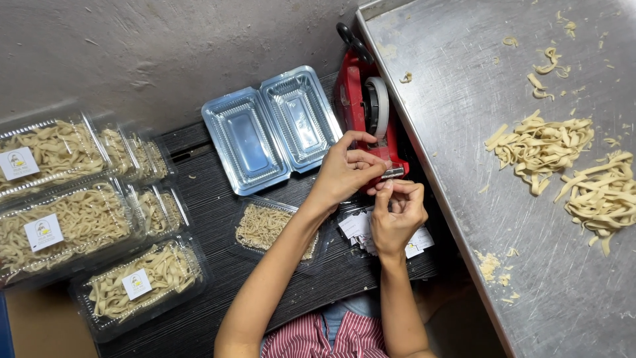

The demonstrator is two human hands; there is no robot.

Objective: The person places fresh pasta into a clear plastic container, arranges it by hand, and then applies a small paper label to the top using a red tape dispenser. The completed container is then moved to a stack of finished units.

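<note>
Near edge: red-and-white striped cloth [318,338], bare forearms reaching far.

Right hand [396,215] pinching clear tape end just near of red tape dispenser [368,113]; left hand [344,169] gripping dispenser's near end. Tape running far-to-near. Lidded clear noodle tray [265,229] left, on dark slatted bench [212,199].

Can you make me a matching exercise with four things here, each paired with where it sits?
Things:
1. red tape dispenser
2. empty open clamshell tray
3. loose noodles
4. labelled noodle packs

Places:
A. on the steel table at right
B. stacked at far left
C. at both hands' fingertips, beside the steel table's edge
D. on the dark board, just left of the dispenser

Pairs: 1-C, 2-D, 3-A, 4-B
</note>
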